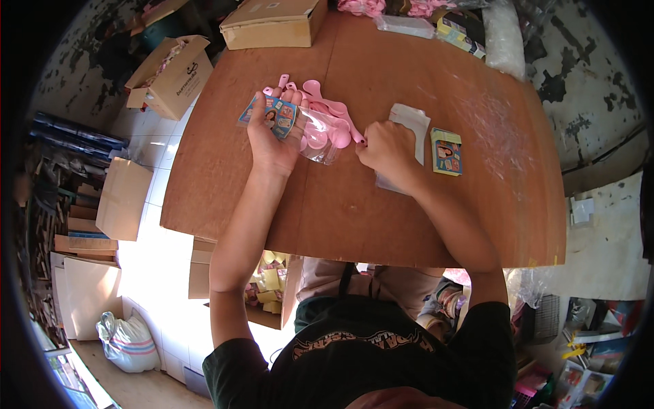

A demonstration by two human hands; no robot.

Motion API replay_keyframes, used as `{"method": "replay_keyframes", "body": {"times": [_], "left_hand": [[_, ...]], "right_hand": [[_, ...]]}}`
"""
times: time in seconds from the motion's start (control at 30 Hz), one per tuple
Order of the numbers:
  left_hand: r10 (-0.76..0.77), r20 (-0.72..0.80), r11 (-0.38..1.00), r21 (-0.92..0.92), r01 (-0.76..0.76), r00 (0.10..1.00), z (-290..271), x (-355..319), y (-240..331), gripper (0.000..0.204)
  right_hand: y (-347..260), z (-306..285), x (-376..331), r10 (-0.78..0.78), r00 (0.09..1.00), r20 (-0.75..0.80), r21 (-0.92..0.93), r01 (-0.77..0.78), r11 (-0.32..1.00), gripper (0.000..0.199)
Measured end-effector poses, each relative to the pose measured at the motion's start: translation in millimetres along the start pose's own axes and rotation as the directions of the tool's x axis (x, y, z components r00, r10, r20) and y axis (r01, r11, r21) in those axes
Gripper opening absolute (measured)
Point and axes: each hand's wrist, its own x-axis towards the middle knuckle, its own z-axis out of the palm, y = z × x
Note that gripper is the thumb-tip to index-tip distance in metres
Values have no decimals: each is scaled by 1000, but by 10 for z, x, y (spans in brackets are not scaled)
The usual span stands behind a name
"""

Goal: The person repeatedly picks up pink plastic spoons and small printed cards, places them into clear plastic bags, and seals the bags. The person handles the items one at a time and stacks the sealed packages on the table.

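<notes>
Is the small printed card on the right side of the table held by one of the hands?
No, the printed card lies alone on the table, beside the right hand.

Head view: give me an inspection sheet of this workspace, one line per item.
Surface: brown wooden table, worn pale patch at right.
Job's things: pink plastic spoons, clear bag, printed card.
Clutter: second printed card, white sleeve, cardboard box at far edge.
Grippers: left hand holds the printed card and clear bag; right hand pinches a spoon at the bag mouth.
Cables: nothing seen.
Surroundings: open carton, flat cardboard sheets, white sack on the floor.
</notes>
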Motion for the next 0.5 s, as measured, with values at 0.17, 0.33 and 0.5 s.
{"method": "replay_keyframes", "body": {"times": [0.17, 0.33, 0.5], "left_hand": [[2, 27, 1000, 20, -3, 1000, -27, -19, 30, 40], [-16, 69, 1000, 9, 15, 997, -14, -16, -15, 36], [-13, 35, 1000, 18, 12, 999, -10, -35, 0, 36]], "right_hand": [[27, -40, 2, 49, 999, -20, -21, -50, 999, 19], [245, -93, 10, 31, 965, -260, 272, 42, 961, 14], [371, -137, 40, 60, 941, -332, 378, 74, 923, 9]]}}
